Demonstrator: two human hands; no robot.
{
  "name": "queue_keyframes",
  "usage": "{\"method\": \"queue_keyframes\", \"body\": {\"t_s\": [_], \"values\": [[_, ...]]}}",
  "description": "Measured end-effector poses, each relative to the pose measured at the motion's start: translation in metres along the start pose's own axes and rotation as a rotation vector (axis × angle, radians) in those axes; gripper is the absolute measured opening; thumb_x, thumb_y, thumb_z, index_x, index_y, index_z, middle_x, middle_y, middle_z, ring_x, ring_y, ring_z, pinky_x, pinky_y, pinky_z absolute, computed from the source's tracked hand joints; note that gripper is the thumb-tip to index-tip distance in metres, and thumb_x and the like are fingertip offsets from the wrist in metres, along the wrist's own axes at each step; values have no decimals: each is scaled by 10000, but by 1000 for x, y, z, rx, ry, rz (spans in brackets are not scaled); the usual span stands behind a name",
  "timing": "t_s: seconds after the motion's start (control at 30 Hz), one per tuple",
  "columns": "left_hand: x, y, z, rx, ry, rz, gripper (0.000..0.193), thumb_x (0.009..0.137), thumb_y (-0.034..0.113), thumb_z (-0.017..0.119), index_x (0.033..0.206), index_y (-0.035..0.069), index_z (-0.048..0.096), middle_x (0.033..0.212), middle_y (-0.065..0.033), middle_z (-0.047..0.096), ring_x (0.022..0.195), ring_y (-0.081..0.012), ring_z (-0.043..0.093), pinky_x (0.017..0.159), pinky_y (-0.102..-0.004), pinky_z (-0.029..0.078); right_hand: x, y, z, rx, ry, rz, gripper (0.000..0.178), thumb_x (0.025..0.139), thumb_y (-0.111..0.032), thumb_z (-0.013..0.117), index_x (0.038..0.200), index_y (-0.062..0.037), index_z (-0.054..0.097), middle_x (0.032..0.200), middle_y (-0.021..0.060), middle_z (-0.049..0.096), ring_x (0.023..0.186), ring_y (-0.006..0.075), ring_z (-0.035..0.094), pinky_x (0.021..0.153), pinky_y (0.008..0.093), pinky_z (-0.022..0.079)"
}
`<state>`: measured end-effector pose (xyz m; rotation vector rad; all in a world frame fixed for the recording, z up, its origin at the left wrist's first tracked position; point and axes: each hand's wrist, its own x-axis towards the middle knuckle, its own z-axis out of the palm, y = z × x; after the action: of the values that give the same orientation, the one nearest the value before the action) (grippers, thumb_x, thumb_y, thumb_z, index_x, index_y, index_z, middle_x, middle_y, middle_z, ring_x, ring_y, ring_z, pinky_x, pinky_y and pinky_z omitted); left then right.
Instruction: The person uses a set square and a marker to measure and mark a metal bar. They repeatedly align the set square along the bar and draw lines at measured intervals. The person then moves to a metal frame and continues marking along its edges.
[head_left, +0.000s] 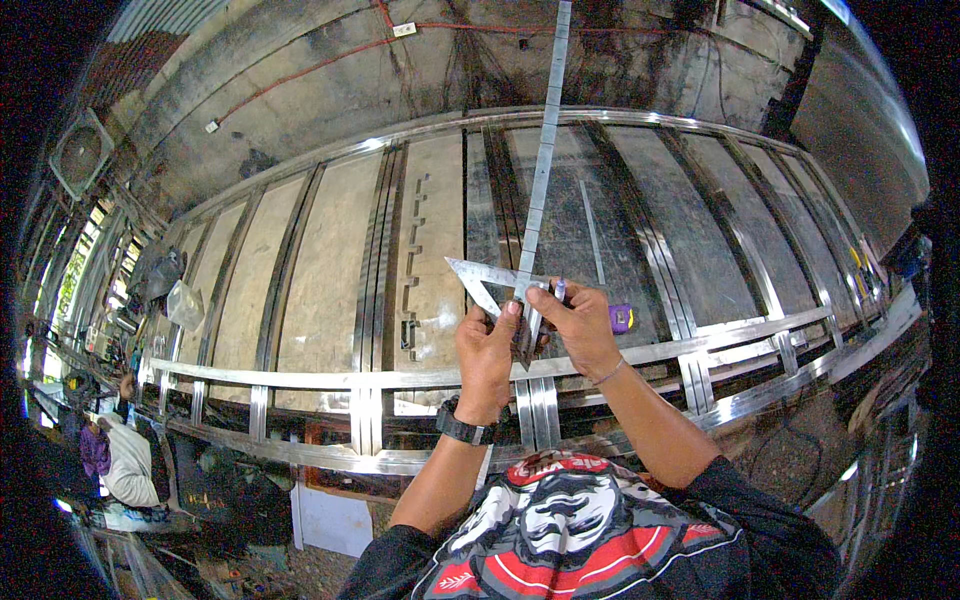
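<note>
A triangular metal square [488, 274] is pinched between the thumb and fingers of my left hand [484, 362], in front of my chest. The square lies across the lower end of a long flat metal strip [543, 160] with evenly spaced dark marks, which stretches away over the frame. My right hand [582, 328] is closed at the strip's lower end, its thumb pressing where strip and square overlap. A slim pen-like thing [560, 289] sticks up between my right fingers. Beside that hand lies a purple and yellow tape measure [622, 318]. The undersides of both grips are hidden.
A long frame of shiny metal bars [300, 376] with several crosspieces spans the view over wooden boards [330, 270]. A thin metal strip [592, 230] lies on the dark panel to the right. A fan [82, 153] stands at far left. Another person [125, 460] is at lower left.
</note>
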<state>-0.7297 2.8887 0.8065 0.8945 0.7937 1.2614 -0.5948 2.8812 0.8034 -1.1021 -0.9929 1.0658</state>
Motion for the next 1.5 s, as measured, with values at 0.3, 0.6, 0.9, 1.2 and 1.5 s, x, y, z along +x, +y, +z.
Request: {"method": "queue_keyframes", "body": {"t_s": [0.3, 0.6, 0.9, 1.2, 1.5], "values": [[-2, 9, 5, -19, 22, 7, 110, 982, 134, 645, 1007, 27, 636, 805, -5, 658, 618, -75, 565, 532, -248, 451, 2, -1, 3, -13, 5, -12, 238, 921, -248, 737, 990, -21, 744, 779, -52, 660, 662, 27, 514, 579, 222, 411], [0, 6, -3, 30, 39, -13, 130, 969, 124, 665, 1054, 26, 675, 883, -4, 681, 736, -63, 580, 632, -245, 469, 2, -3, 5, -15, -25, 13, 216, 920, -233, 736, 983, -27, 747, 795, -37, 678, 673, 32, 540, 588, 222, 436], [-3, 8, -2, -8, 74, 2, 98, 959, 103, 675, 1023, 30, 685, 888, 3, 682, 728, -58, 569, 626, -238, 446, -1, -9, 9, -15, -26, 24, 201, 919, -216, 733, 973, -23, 748, 793, -34, 685, 660, 29, 543, 578, 224, 443], [1, 0, -8, 41, 81, 50, 120, 961, 103, 665, 986, -10, 636, 875, -62, 682, 655, -109, 641, 540, -290, 589, -1, -10, 10, -8, -36, 68, 197, 919, -216, 732, 967, -26, 746, 784, -32, 689, 655, 26, 545, 577, 225, 449], [-2, 5, -11, 3, 79, -17, 139, 959, 110, 663, 1027, -7, 629, 872, -62, 684, 644, -133, 658, 533, -301, 605, 3, -16, -15, -79, -163, 74, 291, 988, -291, 636, 1122, -47, 722, 871, -11, 699, 771, 58, 582, 685, 228, 457]]}}
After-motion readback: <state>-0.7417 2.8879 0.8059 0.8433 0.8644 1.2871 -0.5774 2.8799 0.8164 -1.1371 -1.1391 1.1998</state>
